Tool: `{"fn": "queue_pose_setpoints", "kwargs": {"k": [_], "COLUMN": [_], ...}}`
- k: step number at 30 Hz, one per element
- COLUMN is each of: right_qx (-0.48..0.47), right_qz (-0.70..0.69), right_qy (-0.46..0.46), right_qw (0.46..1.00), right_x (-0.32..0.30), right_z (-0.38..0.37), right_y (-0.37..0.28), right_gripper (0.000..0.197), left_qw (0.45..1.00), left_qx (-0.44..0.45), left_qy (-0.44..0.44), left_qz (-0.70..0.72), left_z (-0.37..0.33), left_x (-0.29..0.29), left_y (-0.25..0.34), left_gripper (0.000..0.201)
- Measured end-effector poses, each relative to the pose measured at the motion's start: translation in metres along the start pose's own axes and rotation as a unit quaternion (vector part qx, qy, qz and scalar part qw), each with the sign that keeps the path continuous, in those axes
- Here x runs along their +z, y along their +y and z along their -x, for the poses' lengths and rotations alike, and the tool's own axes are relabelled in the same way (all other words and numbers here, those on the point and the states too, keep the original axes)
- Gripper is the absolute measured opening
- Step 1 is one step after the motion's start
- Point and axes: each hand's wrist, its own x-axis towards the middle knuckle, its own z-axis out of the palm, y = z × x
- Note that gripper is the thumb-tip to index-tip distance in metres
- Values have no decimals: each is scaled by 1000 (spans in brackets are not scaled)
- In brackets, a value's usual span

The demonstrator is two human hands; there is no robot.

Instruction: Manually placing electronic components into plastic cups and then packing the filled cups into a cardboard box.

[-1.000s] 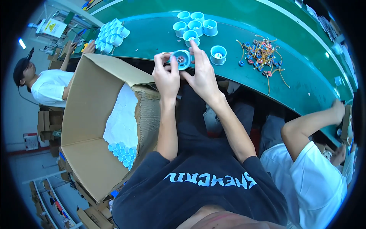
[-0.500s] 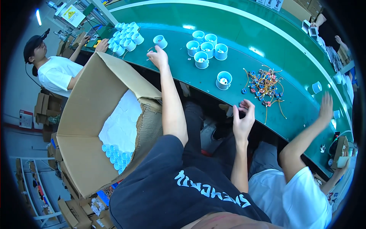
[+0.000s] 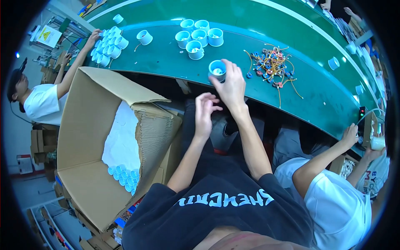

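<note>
My right hand [image 3: 232, 85] is closed around a light blue round cup [image 3: 217, 69] at the near edge of the green table, thumb and fingers on its sides. A small white part shows inside this cup. Just left of it and lower, my left hand [image 3: 205, 111] hovers in front of the table edge, fingers loosely bent and apart, with nothing in them. Beyond the cup stands a group of similar blue cups [image 3: 199, 37]. To the right lies a tangled heap of orange-wired small parts [image 3: 273, 64] with red and blue discs.
A big open cardboard box [image 3: 83, 137] holds blue cups at my left. A single cup with a wire [image 3: 144, 37] stands near a packed cluster [image 3: 109, 48], where a co-worker's hand [image 3: 93, 37] reaches. Another co-worker [image 3: 329, 200] sits at my right. A conveyor [image 3: 233, 16] runs behind.
My left hand has come back from the single wired cup to the table edge. My right hand has moved onto the near cup. The left co-worker's arm now reaches over the cluster.
</note>
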Motion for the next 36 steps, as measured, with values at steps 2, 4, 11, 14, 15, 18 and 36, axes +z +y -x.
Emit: {"fn": "queue_pose_setpoints", "kwargs": {"k": [2,4,11,14,15,18,36], "right_qx": [-10,-35,64,57,56,-52,-76], "right_qz": [-37,-206,-16,149,144,180,-115], "right_qy": [-10,-124,89,113,107,117,41], "right_qw": [999,970,994,981,982,975,990], "right_x": [-4,-6,-32,-19,-16,-3,-56], "right_z": [19,41,22,10,13,19,67], "right_y": [-10,-24,-8,34,41,48,-75], "right_gripper": [67,64,61,45,45,31,3], "left_qw": [991,977,947,932,925,920,878], "left_qx": [-62,-92,-99,-102,-102,-72,-62], "left_qy": [17,31,-66,-77,-80,-109,9], "left_qz": [115,188,298,338,357,370,474], "left_z": [-11,-17,-3,-1,0,2,-13], "left_x": [-4,-23,-61,-62,-65,-72,-54], "left_y": [9,16,22,30,32,38,68], "left_gripper": [50,56,60,62,63,64,34]}}
